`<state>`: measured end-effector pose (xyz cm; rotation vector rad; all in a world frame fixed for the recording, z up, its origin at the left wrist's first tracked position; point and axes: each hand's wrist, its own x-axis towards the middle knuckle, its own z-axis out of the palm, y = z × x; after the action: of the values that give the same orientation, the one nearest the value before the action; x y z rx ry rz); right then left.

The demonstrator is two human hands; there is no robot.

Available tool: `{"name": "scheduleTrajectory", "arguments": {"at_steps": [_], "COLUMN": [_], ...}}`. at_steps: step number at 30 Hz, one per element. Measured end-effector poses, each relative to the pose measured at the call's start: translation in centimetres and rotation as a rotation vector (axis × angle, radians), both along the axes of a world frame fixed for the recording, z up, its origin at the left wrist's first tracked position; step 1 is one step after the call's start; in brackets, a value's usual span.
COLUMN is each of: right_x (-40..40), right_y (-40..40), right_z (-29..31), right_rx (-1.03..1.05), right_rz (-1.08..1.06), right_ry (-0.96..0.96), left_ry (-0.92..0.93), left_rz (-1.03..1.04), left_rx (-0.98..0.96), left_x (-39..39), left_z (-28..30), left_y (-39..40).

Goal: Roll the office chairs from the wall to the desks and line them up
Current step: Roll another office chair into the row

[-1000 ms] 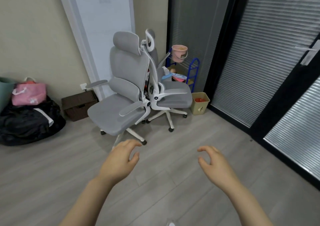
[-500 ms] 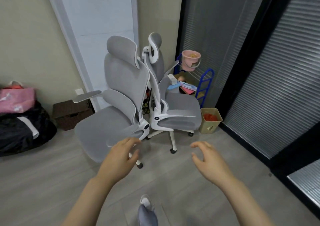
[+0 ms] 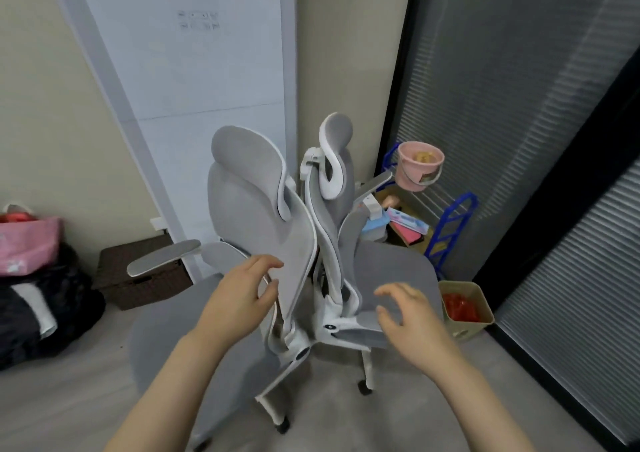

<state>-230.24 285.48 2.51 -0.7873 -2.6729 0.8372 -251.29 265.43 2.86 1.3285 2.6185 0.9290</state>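
Note:
Two grey office chairs with white frames stand back to back by the wall. The nearer, left chair point(image 3: 256, 216) faces left, its backrest edge toward me. The right chair point(image 3: 391, 278) faces right, partly hidden behind the first. My left hand point(image 3: 242, 296) reaches out in front of the left chair's backrest, fingers loosely curved and apart, holding nothing. My right hand point(image 3: 405, 316) hovers over the right chair's near armrest, fingers spread and curved, not gripping it.
A blue rack point(image 3: 450, 230) with a pink bucket point(image 3: 419, 167) stands behind the chairs. A tan bin point(image 3: 464, 309) sits on the floor at right, beside dark blinds. A brown box point(image 3: 145, 271), black bags and a pink bag point(image 3: 27, 247) lie at left.
I have stepped closer, so the chairs fill the middle of the view. Both hands have advanced from open floor to right at the chairs.

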Motion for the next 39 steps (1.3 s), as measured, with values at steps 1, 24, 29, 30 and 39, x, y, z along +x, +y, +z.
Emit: {"name": "scheduleTrajectory", "arguments": {"at_steps": [1,24,29,30,39], "right_x": [-1.7,-44.0,-48.0,-48.5,-48.3], "right_y": [1.2,13.5,10.1,9.5,1.3], "right_z": [0.1,7.6,7.6,7.8,7.7], "right_rx": [-0.009,-0.076,-0.236,-0.255,-0.07], "right_rz": [0.018,0.722,0.768,0.773,0.879], "right_ry": [0.002,0.054,-0.069,-0.081,-0.039], "left_ry": [0.012,-0.141,-0.201,-0.198,-0.198], "left_rz": [0.007,0.463,0.55,0.556,0.631], "left_rx": [-0.001,0.267,0.318,0.315,0.376], "left_x": [-1.3,-14.4,-12.5,-12.1,-6.6], "left_z": [0.2,0.6,0.3,0.3,-0.1], "left_y": [1.1,17.4,14.7,13.9,5.0]}}
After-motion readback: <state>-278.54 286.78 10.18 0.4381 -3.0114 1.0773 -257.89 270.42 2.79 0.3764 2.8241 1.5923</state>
